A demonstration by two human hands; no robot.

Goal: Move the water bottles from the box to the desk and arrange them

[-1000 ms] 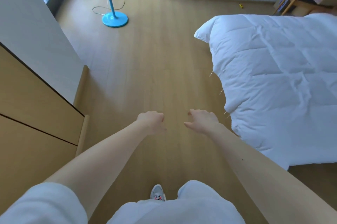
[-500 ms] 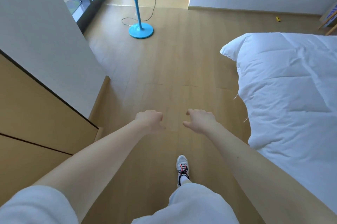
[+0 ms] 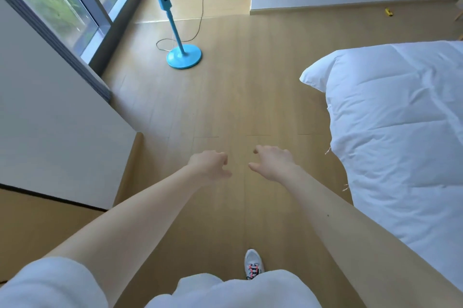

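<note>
No water bottle, box or desk shows in the head view. My left hand [image 3: 210, 164] and my right hand [image 3: 271, 163] are stretched out side by side over the wooden floor [image 3: 225, 97], a short gap between them. Both hang with fingers loosely curled and hold nothing. One white sneaker [image 3: 253, 263] with pink laces shows on the floor below my arms.
A white duvet-covered bed [image 3: 395, 127] fills the right side. A white and wood cabinet [image 3: 50, 137] runs along the left. A blue standing fan [image 3: 183, 57] with its cord stands ahead by the window [image 3: 62, 4]. A small yellow item [image 3: 388, 12] lies near the far wall.
I have walked forward and turned left: the fan and window came closer and rightwards, the bed slid to the right. Both hands kept their pose, still holding nothing.
</note>
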